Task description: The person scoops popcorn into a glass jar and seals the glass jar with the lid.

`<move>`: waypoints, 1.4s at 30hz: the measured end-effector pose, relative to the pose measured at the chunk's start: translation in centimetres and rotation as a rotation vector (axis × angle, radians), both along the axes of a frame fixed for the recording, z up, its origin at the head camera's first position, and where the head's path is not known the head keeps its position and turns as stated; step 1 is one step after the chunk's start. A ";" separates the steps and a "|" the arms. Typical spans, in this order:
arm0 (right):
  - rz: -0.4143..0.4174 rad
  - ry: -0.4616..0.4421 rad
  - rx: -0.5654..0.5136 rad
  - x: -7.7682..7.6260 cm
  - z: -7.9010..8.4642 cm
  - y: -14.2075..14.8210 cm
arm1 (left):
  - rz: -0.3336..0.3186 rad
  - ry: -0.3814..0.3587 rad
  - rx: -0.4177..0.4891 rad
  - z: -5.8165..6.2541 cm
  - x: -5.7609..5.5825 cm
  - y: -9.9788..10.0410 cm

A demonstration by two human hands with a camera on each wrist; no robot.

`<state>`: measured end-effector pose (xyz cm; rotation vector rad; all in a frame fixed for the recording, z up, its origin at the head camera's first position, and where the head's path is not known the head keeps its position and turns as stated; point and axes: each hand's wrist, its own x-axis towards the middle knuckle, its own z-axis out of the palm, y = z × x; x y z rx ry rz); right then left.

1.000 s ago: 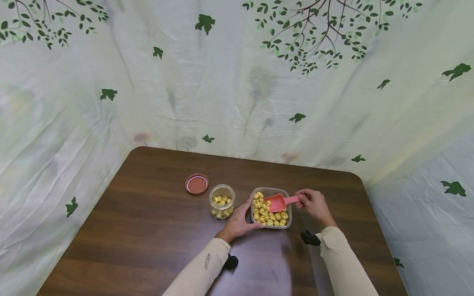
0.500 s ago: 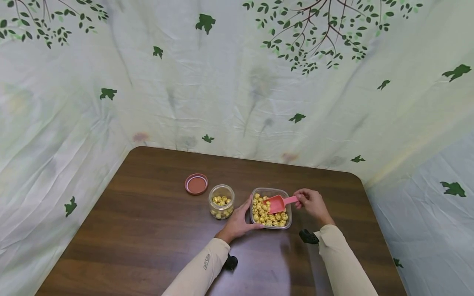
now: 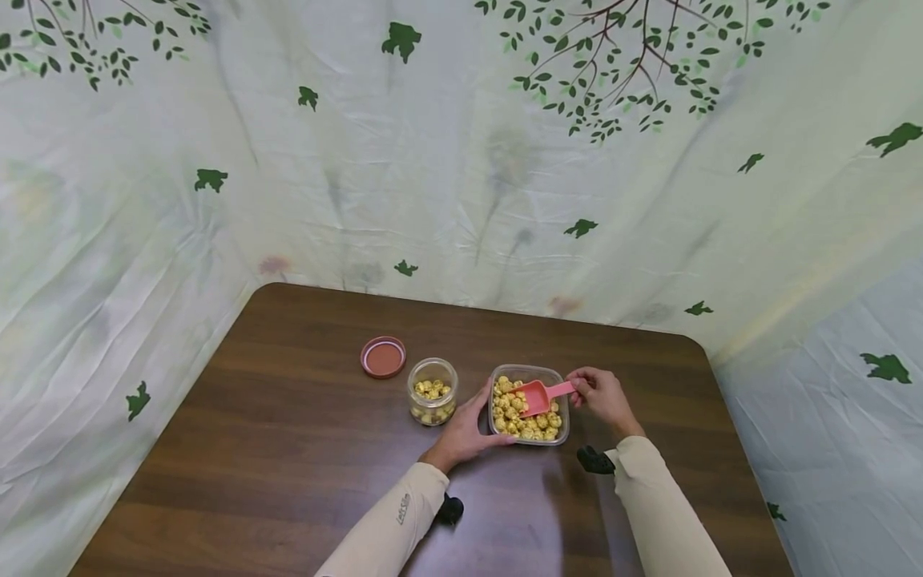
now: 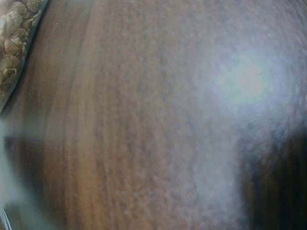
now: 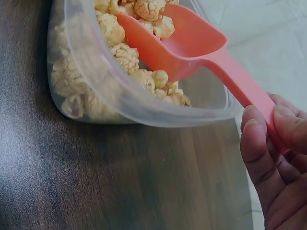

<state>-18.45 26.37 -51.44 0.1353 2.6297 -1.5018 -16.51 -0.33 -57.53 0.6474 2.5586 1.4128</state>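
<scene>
The right hand (image 3: 602,397) is pinching the handle of a pink scoop (image 3: 537,398) between thumb and fingers, so its grip is being narrow and filled. The scoop's bowl is resting in the clear container (image 5: 168,119), among golden popcorn (image 3: 508,421), and its handle is crossing the rim on the right side. In the right wrist view, several pieces are sitting at the front edge of the bowl. The left hand (image 3: 464,437) is touching the container's near left corner, its grip standing wide: the thumb is lying along the near side and the fingers along the left side. The container is standing upright on the brown bench (image 3: 288,417). Just beside the left hand, a clear jar (image 3: 433,370) is standing open, holding more popcorn. Beyond it to the left, a red lid (image 3: 384,357) is lying flat, near the jar but apart from it. Pale sleeves (image 3: 392,521) are covering both forearms. Behind the bench, a light curtain (image 3: 447,160) is hanging, showing printed branches and dark green leaf shapes.
</scene>
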 end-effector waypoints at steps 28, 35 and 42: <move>0.071 -0.021 -0.101 0.4 -0.7 -0.6 | -0.019 -0.015 0.011 -0.1 -0.2 -0.1; 0.026 -0.083 -0.088 0.8 -0.1 -1.0 | -0.020 -0.023 0.004 -0.1 -0.2 0.0; -0.002 -0.077 -0.116 0.8 -0.8 -0.9 | -0.020 -0.020 0.018 -0.2 -0.2 -0.1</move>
